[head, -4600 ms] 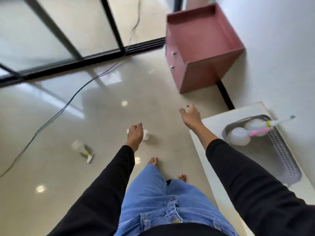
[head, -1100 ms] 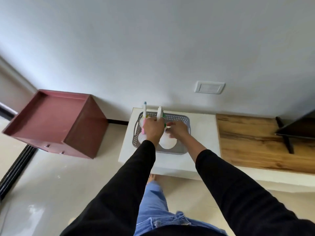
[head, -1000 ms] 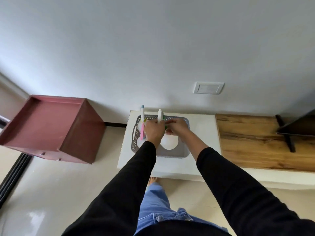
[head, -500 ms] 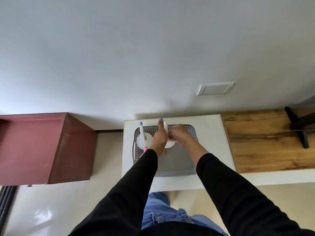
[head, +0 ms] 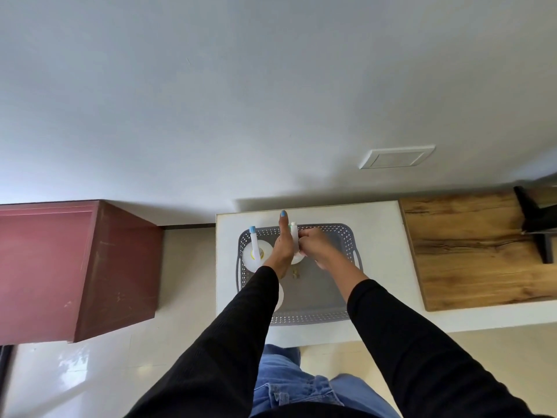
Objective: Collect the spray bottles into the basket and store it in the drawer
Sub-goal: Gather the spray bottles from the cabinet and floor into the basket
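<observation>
Standing upright in the far part of the grey basket point(head: 346, 239) is a white spray bottle point(head: 294, 236) with a green-tipped nozzle, and both hands are meeting on it. The right hand point(head: 315, 247) is curling its fingers around the bottle's neck, gripping it from the right. The left hand point(head: 281, 248) is lying against the bottle's left side with fingers straight and pointing away toward the wall, a blue-painted nail showing at the tip.

A second white bottle with a blue tip point(head: 254, 251) is standing in the basket's far left corner, just beside the left hand. Part of a third white bottle point(head: 279, 292) is peeking out from under the left sleeve, at the basket's left side.

The basket is sitting on a white table top point(head: 379, 236), which is adjoining a wooden surface point(head: 470, 251) on the right. A dark red cabinet point(head: 75, 267) is standing on the floor to the left, apart from the table. A white wall plate point(head: 396, 156) is showing on the wall above.
</observation>
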